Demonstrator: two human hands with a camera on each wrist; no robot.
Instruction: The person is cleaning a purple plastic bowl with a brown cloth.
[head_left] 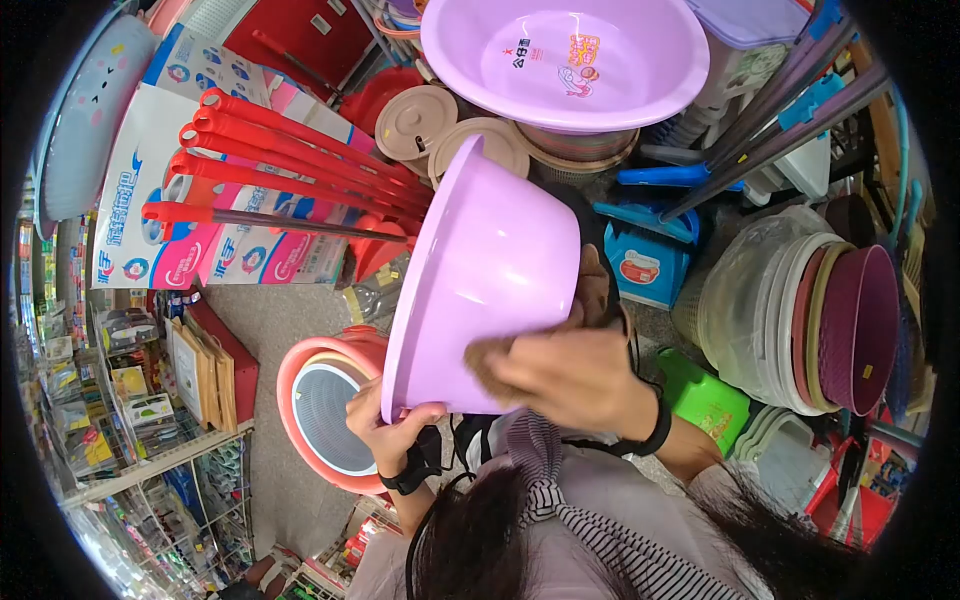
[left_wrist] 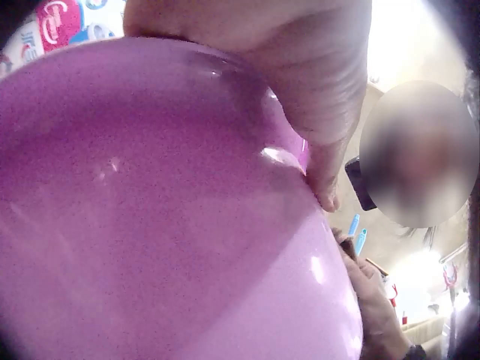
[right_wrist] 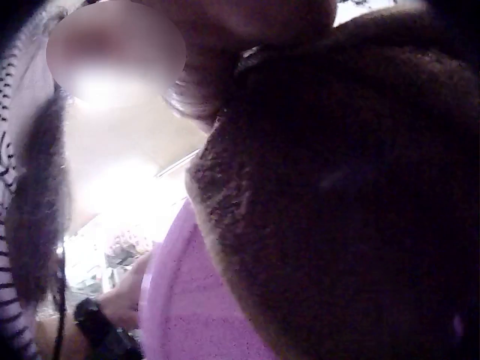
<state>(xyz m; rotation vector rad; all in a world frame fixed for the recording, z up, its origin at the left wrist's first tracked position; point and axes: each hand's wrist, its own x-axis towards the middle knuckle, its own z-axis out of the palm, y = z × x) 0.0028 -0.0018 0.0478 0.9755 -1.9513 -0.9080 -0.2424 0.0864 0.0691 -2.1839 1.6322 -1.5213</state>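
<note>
a light purple, round plastic basin (head_left: 500,270) is held up on its side in front of the person's chest, its opening turned toward the left and its smooth outer wall toward the head camera. its rim is gripped at the lower edge by the left hand (head_left: 390,425) — the thumb is laid against the outside, the fingers bent about the edge. a brown, soft-looking cloth (head_left: 488,370) is held in the curled fingers of the right hand (head_left: 575,380), which is blurred, and is pressed against the basin's outer wall near the lower side; in the right wrist view much of the scene is covered by the cloth. a black wrist strap (head_left: 405,475) is worn on the left arm.

beyond the basin, a larger purple oval plastic tub (head_left: 640,60) with printed figures is seen. on the left, red long-handled plastic poles (head_left: 290,160) are stood before a white, blue and pink cardboard box (head_left: 130,210). below them, a round white plastic basket (head_left: 330,415) is nested in a coral-pink plastic basin (head_left: 292,400). on the right, a blue plastic dustpan (head_left: 645,260), a stack ending in a dark-pink plastic bin (head_left: 860,330) — and a bright green plastic container (head_left: 705,400) — are placed.
</note>
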